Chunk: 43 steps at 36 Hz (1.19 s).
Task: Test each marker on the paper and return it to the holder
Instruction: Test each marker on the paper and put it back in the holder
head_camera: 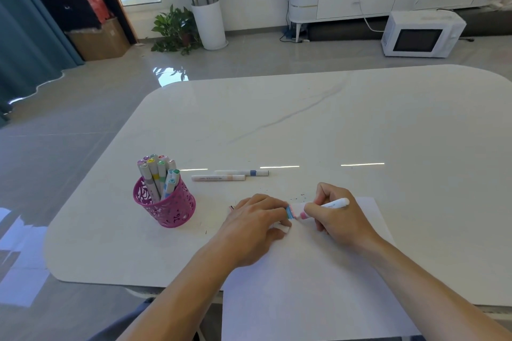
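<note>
The white paper (pixel 304 285) runs off the bottom edge, partly hidden under both forearms. At centre, the left hand (pixel 255 227) pinches a pink-and-blue cap (pixel 290 212), mostly covered by its fingers. The right hand (pixel 338 219) grips a white marker (pixel 333 204). Its pink end is just beside the cap; whether they touch is unclear. To the left, a pink mesh holder (pixel 171 210) holds a bunch of upright markers (pixel 155 174). Beyond, two loose markers (pixel 219 178) lie on the table (pixel 360 119).

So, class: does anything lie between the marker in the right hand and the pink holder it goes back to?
Only the left hand, curled over the paper between the marker and the holder. The two loose markers lie farther back, off that line.
</note>
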Tool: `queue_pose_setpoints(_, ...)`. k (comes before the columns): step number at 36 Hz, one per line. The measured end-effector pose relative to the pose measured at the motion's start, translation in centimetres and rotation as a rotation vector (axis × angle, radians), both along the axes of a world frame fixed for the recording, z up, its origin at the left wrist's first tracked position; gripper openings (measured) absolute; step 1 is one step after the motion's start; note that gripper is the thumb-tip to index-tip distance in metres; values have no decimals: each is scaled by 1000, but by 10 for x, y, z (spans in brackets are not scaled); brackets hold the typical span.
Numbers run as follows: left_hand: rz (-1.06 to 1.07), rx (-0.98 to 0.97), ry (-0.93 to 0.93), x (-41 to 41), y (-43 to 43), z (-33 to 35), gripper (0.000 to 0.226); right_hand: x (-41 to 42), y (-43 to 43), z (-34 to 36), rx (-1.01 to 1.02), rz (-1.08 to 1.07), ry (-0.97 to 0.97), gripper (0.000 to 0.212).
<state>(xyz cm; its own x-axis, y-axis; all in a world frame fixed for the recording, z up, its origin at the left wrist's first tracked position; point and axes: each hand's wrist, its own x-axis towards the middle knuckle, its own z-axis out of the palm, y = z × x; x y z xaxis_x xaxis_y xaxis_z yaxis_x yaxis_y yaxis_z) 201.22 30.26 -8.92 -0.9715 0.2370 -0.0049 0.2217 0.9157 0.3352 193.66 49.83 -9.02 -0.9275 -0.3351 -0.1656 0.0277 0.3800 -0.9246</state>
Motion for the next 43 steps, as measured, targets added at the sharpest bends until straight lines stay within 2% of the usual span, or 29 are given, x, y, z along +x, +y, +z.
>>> queue_pose_setpoints(6, 45, 74, -33, -1, 0, -4, 19, 0, 2, 0, -114, -64, -48, 26)
queue_pose_setpoints(12, 164, 254, -90, -2, -1, -7, 19, -2, 7, 8, -333, -147, -165, 20)
queue_pose_setpoints(18, 356, 512, -133, -4, 0, 1, 16, -2, 10, 20, -427, -198, -210, 25)
queue_pose_setpoints(21, 430, 653, -75, -4, 1, 7, 15, -1, 10, 29, -456, -173, -185, 16)
queue_pose_setpoints(25, 472, 748, -4, -3, 4, 13, 16, 4, 9, 43, -476, -124, -95, 4)
queue_pose_setpoints(28, 489, 861, -10, -2, 7, 18, 16, 10, 6, 51, -501, -95, -30, 13)
queue_pose_setpoints(32, 491, 983, -21, 1, 12, 23, 16, 15, 6, 58, -548, -109, -25, 15)
queue_pose_setpoints(37, 475, 1003, -44, 3, 13, 25, 17, 19, 4, 59, -517, -80, 2, 10)
queue_pose_setpoints(43, 411, 878, -54, 4, 13, 24, 21, 18, 4, 48, -407, -14, 19, 7)
